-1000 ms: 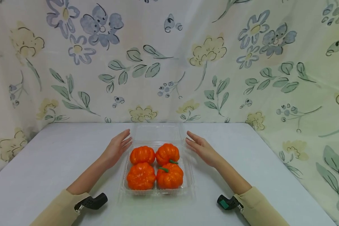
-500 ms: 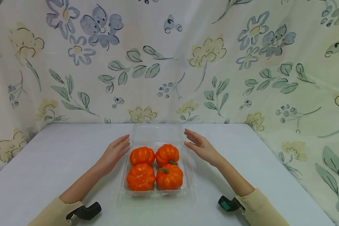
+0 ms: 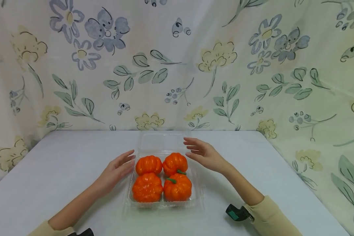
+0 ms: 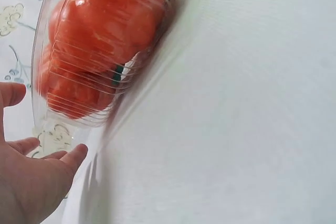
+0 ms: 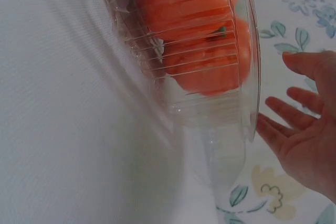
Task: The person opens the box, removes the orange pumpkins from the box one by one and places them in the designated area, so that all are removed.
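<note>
A clear plastic clamshell container [image 3: 196, 185] lies on the table with its transparent lid [image 3: 163, 141] folded back, away from me. Inside sit several small orange pumpkins, among them a back left one [image 3: 148, 165] and a front right one with a green stem [image 3: 178, 188]. My left hand [image 3: 113, 172] hovers at the container's left side, fingers extended and holding nothing. Over the back right corner, near the hinge, is my right hand [image 3: 206, 155], its fingers loosely spread. Both wrist views show the ribbed container wall [image 5: 199, 61] with the fingertips near it; contact cannot be told.
The white table [image 3: 73, 157] reaches back to a floral curtain [image 3: 177, 65], which also hangs along the right side. Black wrist devices, such as the right one [image 3: 239, 213], sit at the beige sleeves [image 3: 271, 213].
My right hand has shifted left, in over the container's back right corner. My left hand has drawn back slightly toward me. The container and pumpkins have stayed put.
</note>
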{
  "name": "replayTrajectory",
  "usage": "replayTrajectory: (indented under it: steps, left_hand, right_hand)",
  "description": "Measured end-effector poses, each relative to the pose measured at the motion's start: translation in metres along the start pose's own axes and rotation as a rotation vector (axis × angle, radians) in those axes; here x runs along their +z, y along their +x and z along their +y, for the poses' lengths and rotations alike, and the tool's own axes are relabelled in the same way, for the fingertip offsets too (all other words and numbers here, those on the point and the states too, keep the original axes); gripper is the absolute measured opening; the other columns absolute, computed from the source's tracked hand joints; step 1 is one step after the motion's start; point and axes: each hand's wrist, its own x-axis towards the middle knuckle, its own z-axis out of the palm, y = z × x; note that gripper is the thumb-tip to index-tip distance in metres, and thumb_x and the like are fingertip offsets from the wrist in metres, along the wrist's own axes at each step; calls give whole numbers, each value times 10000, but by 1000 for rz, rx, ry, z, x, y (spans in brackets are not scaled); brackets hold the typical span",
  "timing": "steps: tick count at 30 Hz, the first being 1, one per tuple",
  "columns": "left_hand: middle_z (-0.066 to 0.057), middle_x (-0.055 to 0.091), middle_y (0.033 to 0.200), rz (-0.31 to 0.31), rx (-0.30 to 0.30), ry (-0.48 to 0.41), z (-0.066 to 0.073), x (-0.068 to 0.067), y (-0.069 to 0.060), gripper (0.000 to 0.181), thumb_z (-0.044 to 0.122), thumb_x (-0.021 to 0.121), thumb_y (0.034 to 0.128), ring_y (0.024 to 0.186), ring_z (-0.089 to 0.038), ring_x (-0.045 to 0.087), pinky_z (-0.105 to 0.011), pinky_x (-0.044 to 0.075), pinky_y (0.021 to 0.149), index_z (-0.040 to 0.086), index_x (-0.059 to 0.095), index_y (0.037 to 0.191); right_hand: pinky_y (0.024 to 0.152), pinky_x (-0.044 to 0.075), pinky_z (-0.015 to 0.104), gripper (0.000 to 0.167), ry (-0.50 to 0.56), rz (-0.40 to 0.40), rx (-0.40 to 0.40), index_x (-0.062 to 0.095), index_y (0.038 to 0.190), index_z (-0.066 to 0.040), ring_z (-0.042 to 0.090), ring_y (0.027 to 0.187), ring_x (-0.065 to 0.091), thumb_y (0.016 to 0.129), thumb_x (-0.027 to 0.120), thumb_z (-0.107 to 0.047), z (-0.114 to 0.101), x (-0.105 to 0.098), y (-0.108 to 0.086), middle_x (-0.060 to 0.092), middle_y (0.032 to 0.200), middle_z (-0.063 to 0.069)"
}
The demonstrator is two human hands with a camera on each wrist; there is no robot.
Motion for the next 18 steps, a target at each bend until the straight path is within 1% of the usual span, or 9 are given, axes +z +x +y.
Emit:
replayTrajectory:
  steps: [3, 7, 10, 15, 18]
  left_hand:
    - [-284, 302, 1676, -2, -13, 6, -1, 2, -4, 666, 260, 534, 1101, 1520, -466, 372, -372, 502, 1111, 60, 249, 1668]
    - [-269, 306, 1679, -11, -20, 4, -2, 5, -8, 686, 271, 559, 1091, 1521, -462, 371, -403, 509, 1109, 88, 248, 1674]
    - [-268, 308, 1677, -14, -12, -10, -2, 5, -9, 696, 273, 570, 1084, 1517, -469, 374, -387, 526, 1091, 95, 249, 1675]
    - [-267, 333, 1663, -15, 2, -19, -3, 5, -12, 729, 261, 611, 1059, 1487, -471, 424, -363, 552, 1057, 114, 252, 1676]
    - [-274, 352, 1651, -24, 12, -19, -4, 4, -15, 750, 246, 632, 1050, 1470, -471, 450, -362, 560, 1045, 101, 245, 1676]
  right_hand:
    - [1076, 540, 486, 548, 10, -25, 5, 458, 1557, 0, 500, 1362, 551, 1043, 633, -80, -3, 2, 2, 514, 1526, 301]
    - [1073, 547, 475, 539, 20, -54, 6, 461, 1550, 11, 497, 1347, 562, 1044, 626, -76, -4, 4, 3, 506, 1530, 303]
    - [1062, 555, 473, 528, 27, -68, 4, 467, 1541, 22, 500, 1335, 570, 1045, 622, -70, -5, 4, 3, 514, 1519, 310]
    - [1054, 562, 457, 525, 30, -88, 3, 485, 1529, 24, 492, 1332, 578, 1036, 640, -75, -6, 6, 5, 540, 1505, 288]
    - [1069, 550, 482, 530, 21, -89, 0, 496, 1524, 20, 478, 1328, 585, 1029, 656, -86, -6, 6, 6, 548, 1507, 264]
